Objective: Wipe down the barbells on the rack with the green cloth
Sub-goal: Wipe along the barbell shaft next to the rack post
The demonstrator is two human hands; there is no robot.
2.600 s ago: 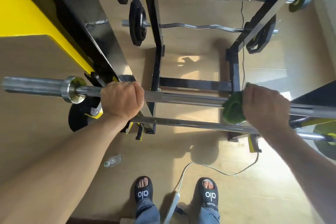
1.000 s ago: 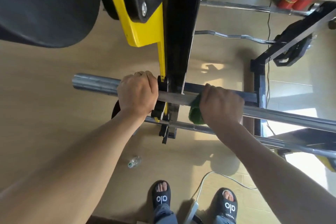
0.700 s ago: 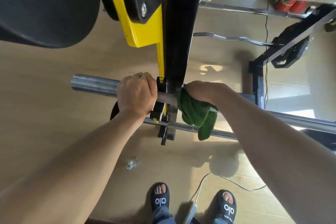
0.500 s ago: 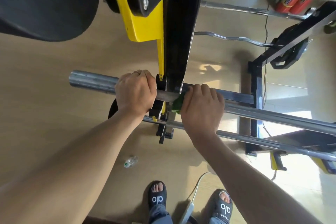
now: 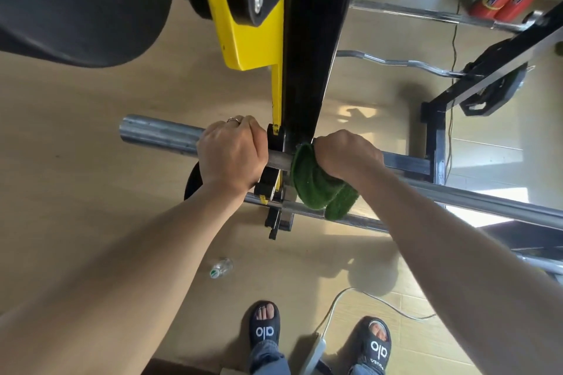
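Beside the black upright [image 5: 307,76], the bar [image 5: 161,133] is gripped by the left hand [image 5: 232,155], seemingly to steady it, while the cloth [image 5: 316,184] (one end hanging loose) is clenched around it by the right hand [image 5: 347,153] for wiping.

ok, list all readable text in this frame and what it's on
"alo" on the strap of the left slipper.
"alo" on the strap of the right slipper; smaller print beneath it is too blurred to read.
Label on the plastic bottle on the floor: too small to read.
Print on the red containers at top right: blurred, unreadable.
No markings visible on the barbell or green cloth.
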